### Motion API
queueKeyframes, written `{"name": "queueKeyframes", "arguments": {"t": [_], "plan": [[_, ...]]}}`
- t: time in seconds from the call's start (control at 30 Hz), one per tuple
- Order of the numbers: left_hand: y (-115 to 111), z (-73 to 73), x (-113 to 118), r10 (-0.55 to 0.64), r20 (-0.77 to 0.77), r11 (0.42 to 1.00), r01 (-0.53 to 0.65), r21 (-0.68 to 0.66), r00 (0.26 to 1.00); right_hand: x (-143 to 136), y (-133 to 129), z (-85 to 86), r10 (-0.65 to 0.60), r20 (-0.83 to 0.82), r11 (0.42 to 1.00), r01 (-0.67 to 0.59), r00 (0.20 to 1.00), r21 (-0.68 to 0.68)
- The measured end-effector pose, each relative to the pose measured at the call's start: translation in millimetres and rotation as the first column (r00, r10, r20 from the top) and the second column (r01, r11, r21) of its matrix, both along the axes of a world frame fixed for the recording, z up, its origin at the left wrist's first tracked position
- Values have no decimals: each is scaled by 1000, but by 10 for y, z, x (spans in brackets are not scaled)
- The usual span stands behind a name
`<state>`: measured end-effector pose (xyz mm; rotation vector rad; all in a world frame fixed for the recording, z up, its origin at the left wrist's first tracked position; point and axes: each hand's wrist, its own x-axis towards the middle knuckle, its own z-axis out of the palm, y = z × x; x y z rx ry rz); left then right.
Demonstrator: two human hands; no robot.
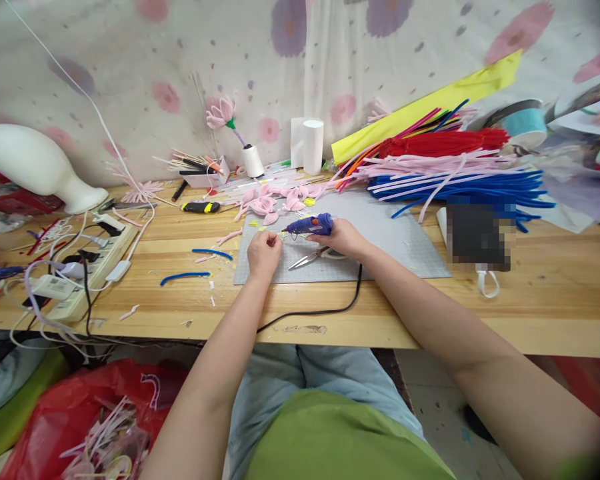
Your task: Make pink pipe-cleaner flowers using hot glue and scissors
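Note:
My right hand is wrapped round a blue glue gun above the grey cutting mat. The gun's nozzle points left, close to the fingertips of my left hand. That left hand is closed in a pinch; a small bit of yellow shows by its fingertips, too small to name. Under the gun, metal scissors lie on the mat. Behind both hands are pink fuzzy petal pieces and a small yellow piece.
Bundles of blue and red stems lie at the back right. A power strip with cables is at left. Two blue stems, a cutter, and a black cord lie on the table.

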<state>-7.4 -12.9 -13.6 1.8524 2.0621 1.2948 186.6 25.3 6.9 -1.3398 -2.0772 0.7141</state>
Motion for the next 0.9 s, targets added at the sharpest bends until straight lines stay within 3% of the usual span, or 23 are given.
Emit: {"name": "queueKeyframes", "arguments": {"t": [0.4, 0.53, 0.7, 0.9], "plan": [[6, -39, -32, -52, 43, 996, 48, 77, 998, 88, 25, 20, -47, 11, 999, 46, 999, 23], [11, -35, -67, -55, 113, 991, 41, 125, 992, 270, 126, -15, -229, -6, 973, 229, 973, 25], [57, -64, -217, -21, 240, 979, -28, 200, 971, 572, 315, -133, -526, -96, 848, 529, 845, 13], [102, -101, -419, 87, 373, 970, -163, 179, 924, 745, 444, -266, -587, -64, 808, 589, 807, 3]]}}
